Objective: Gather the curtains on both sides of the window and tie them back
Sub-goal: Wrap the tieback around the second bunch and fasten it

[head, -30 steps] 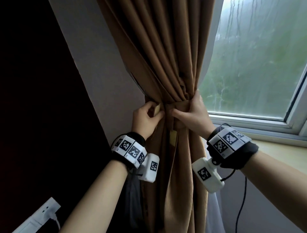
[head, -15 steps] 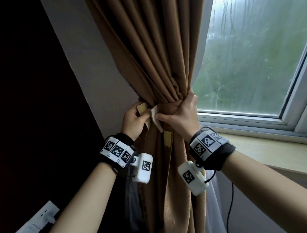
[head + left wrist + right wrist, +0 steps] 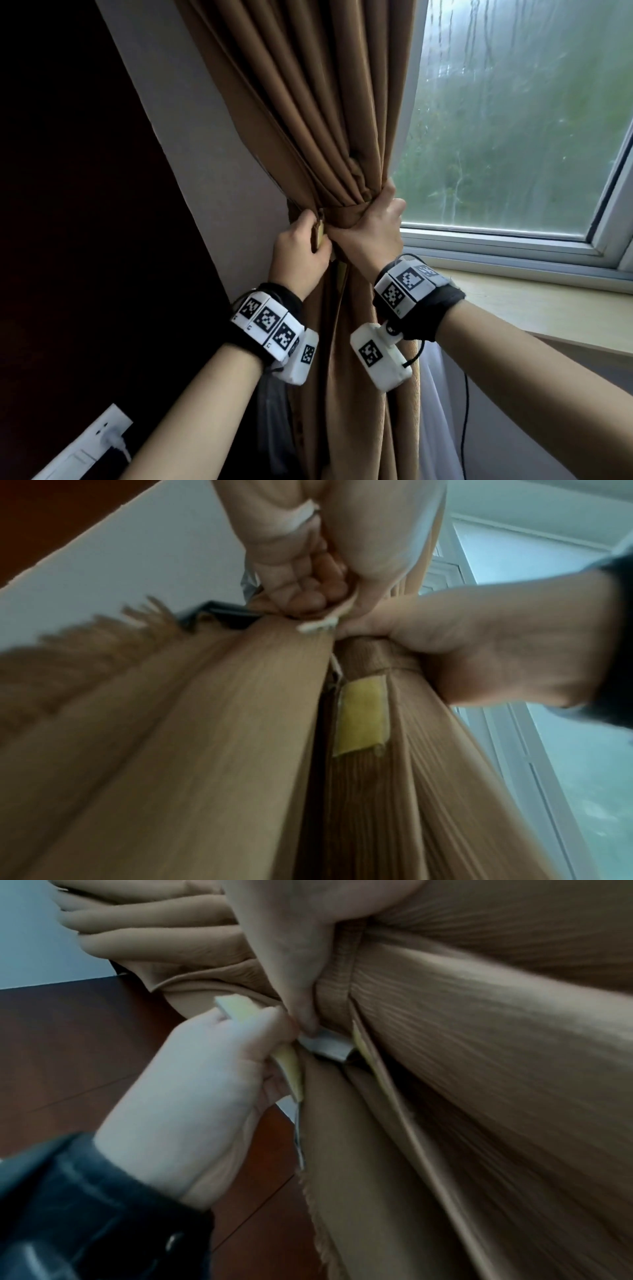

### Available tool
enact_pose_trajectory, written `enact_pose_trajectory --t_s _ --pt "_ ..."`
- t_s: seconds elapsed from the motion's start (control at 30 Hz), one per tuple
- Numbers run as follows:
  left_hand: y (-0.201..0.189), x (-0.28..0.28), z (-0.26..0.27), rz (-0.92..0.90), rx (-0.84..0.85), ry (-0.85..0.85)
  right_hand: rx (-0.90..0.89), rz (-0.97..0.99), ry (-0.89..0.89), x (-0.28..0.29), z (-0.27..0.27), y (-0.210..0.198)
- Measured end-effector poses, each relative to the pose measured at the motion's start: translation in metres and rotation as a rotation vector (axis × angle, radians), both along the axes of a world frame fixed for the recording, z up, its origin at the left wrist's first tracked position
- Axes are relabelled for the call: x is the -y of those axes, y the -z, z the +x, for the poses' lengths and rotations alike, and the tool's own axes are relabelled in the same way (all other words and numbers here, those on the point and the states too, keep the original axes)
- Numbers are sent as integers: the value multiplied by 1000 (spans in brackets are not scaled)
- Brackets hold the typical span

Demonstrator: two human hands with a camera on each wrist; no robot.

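Observation:
The brown curtain (image 3: 318,113) hangs gathered at the window's left side, cinched by a matching tie-back band (image 3: 346,219). My right hand (image 3: 371,229) grips the bunched curtain and band from the right, its thumb pressing the band's end. My left hand (image 3: 301,250) pinches the band's other end, a tab with a pale yellow fastening patch (image 3: 291,1069), right beside that thumb. A second yellow patch (image 3: 359,715) hangs on a strip just below the band. In the wrist views the tab (image 3: 318,626) sits between the left fingers (image 3: 304,588) and my right hand (image 3: 479,647).
The window (image 3: 513,120) and its sill (image 3: 548,308) lie to the right, a white sheer curtain (image 3: 435,411) below. A grey wall (image 3: 191,137) and dark panel (image 3: 85,205) stand to the left. A white socket with a plug (image 3: 102,442) is at lower left.
The two loose tab ends, apart half a second ago, are now pressed together between my hands. Both hands stay at the band.

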State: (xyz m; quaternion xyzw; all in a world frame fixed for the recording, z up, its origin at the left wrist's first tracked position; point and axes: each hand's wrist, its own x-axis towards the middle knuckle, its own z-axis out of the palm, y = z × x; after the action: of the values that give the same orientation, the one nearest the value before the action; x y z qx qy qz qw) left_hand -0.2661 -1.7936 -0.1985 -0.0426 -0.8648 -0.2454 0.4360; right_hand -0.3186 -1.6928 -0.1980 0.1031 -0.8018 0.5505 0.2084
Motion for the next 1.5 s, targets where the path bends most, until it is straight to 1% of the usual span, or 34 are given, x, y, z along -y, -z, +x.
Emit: enact_pose_trajectory --t_s 0.07,0.13,0.27,0.47,0.5,0.53,0.63,0.7,0.77,0.83,0.93,1.0,1.07,1.13,1.23,1.37,1.43,1.5 --pt "-1 -2 -3 21 31 -28 4 -18 -88 -8 -3 -2" --pt "-2 -2 -5 33 34 -62 -27 -12 -128 -18 -2 -2" --pt "0 -6 -8 45 10 -102 -317 -41 -43 -26 11 -1" --pt "3 2 -7 102 -39 -108 -532 -126 66 -37 3 -3" --pt "3 3 -7 111 -40 -104 -531 -131 61 -37 2 -2" --pt "3 2 -8 122 -35 -102 -469 -143 27 -36 -1 -2" --pt "4 0 -8 148 -21 -90 -128 -178 -176 -26 -10 -4" --pt "4 0 -9 157 -42 -74 -44 -195 -229 -18 -15 -5" --pt "4 0 -11 161 -66 -78 -29 -203 -197 -12 -15 -7" --pt "5 1 -12 148 -75 -86 -17 -178 -126 -7 -15 -9" --pt "4 2 -10 109 -105 -77 53 -103 -71 1 -13 -13" --pt "2 -1 -4 56 -163 -75 107 -30 -28 5 -12 -19" --pt "3 -4 4 61 -197 -67 119 11 -7 7 -12 -22" --pt "6 -7 5 132 -168 -51 110 17 -28 8 -12 -23" --pt "10 -3 -7 165 -106 -41 81 -2 -112 5 -9 -20" --pt "9 5 -24 212 -113 -98 28 -21 -247 -6 -11 -16" --pt "11 5 -28 217 -107 -123 8 -9 -268 -14 -10 -13" --pt "13 4 -30 219 -93 -131 -11 -52 -289 -22 -8 -8"
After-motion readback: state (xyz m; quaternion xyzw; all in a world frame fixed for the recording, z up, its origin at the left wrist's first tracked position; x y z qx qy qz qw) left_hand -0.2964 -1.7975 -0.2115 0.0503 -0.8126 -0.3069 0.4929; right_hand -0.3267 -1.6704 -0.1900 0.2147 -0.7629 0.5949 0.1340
